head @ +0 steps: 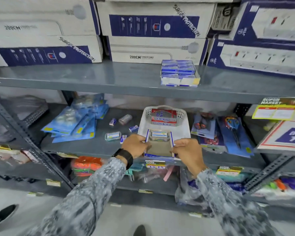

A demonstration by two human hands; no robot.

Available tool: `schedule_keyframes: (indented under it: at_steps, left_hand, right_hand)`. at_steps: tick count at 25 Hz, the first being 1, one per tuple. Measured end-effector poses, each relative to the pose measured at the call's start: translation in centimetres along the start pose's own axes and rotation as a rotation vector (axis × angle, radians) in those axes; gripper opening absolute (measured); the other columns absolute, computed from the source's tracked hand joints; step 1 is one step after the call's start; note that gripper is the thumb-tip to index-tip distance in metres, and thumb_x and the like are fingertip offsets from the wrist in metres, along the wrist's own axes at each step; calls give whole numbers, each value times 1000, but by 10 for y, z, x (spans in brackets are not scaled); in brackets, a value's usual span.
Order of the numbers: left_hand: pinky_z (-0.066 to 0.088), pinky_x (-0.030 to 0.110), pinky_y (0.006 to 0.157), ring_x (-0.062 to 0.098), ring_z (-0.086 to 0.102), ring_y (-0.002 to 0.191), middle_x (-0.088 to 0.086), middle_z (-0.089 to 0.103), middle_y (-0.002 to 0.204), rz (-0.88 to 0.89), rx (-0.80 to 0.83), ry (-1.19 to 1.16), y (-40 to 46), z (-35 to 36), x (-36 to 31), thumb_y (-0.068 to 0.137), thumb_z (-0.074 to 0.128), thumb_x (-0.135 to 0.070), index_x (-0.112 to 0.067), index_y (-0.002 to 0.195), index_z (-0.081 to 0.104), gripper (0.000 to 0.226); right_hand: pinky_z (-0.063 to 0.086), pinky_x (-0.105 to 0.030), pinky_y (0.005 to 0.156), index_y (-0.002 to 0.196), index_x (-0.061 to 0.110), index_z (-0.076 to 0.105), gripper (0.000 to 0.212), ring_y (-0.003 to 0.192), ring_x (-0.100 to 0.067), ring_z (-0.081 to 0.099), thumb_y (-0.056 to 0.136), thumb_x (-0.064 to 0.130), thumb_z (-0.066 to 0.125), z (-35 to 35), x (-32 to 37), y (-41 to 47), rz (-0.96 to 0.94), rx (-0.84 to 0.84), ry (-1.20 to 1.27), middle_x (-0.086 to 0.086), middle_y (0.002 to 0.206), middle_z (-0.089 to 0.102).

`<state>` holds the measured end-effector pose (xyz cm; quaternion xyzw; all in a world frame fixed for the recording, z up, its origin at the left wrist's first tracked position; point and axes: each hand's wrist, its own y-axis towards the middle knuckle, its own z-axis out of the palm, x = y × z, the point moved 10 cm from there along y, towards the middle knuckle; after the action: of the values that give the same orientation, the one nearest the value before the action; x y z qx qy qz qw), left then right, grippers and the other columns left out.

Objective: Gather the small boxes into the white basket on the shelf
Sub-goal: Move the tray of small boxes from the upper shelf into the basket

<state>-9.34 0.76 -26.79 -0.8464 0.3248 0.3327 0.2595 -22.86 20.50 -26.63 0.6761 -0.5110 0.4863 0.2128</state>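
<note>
Hands, left (136,145) and right (186,149), grip an open blue-edged cardboard tray (159,147) at the white plastic basket (186,126) on the grey metal shelf (92,147).

White basket (184,128) with a perforated lattice rim holds red-and-silver boxes (163,116). Grey shelf (92,77); blue-and-white small boxes (178,69) at twelve o'clock; grey mottled sleeves (99,184); black wristband (125,157).

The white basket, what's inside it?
The white basket holds red boxes at the back and an open cardboard tray carrying a clear case. The floor beneath them is hidden.
</note>
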Motion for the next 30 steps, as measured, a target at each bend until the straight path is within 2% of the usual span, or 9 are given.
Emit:
schedule_keyframes:
  at_steps: [3,5,8,12,19,22,24,26,30]
  left_hand:
    - [55,34,66,25,64,68,15,75,83,-47,-68,75,40,-2,-3,79,72,-35,-8,74,72,28]
    - [54,32,70,28,67,76,14,75,87,-91,-89,90,65,-4,-2,82,68,-30,-6,83,75,25]
    - [57,44,84,37,68,96,19,72,104,-139,-44,191,98,3,5,82,59,-15,0,97,72,25]
    - [55,48,88,41,64,106,23,67,116,-185,-27,300,125,20,18,79,56,-8,4,112,65,35]
    - [50,40,90,36,63,110,17,67,117,-232,51,290,128,40,21,89,50,-15,-2,115,64,32]
    - [51,40,90,36,63,109,18,67,117,-222,73,260,124,39,25,87,51,-14,0,114,64,33]
    - [54,41,86,37,65,103,21,69,113,-160,74,193,110,34,19,82,54,-9,1,106,66,29]
    - [54,38,91,29,66,104,12,71,117,-63,17,90,86,21,9,83,57,-14,-8,113,68,32]
    - [45,5,84,0,65,98,-3,68,126,300,-199,-55,1,-24,-47,91,59,-22,-23,131,62,39]
  right_hand:
    - [64,-42,75,71,23,80,20,77,-23,76,53,14,82,22,-18,51,97,-38,84,1,80,79]
    - [64,-45,71,68,29,80,20,76,-27,77,50,20,77,34,-37,87,151,-114,144,1,78,79]
    - [65,-45,67,67,20,80,17,70,-25,78,59,14,67,64,-50,121,185,-50,194,-1,67,78]
    - [65,-42,70,71,21,80,24,73,-28,77,56,9,66,74,-54,130,226,-59,139,-6,74,79]
    - [66,-43,69,88,14,80,29,74,-27,76,81,-4,58,89,-68,138,292,77,124,-12,88,79]
    - [63,-44,86,107,15,77,40,93,-22,72,71,-2,67,89,-51,127,133,187,30,-3,103,77]
    - [59,-41,93,113,16,75,49,102,-19,71,69,-3,69,71,-35,110,10,156,-29,0,108,77]
    - [58,-43,96,113,14,76,42,98,-18,72,76,-5,70,52,-16,87,-112,105,23,1,106,77]
    - [59,-39,91,109,15,76,30,94,-14,75,84,-2,73,4,28,19,-364,7,167,4,103,79]
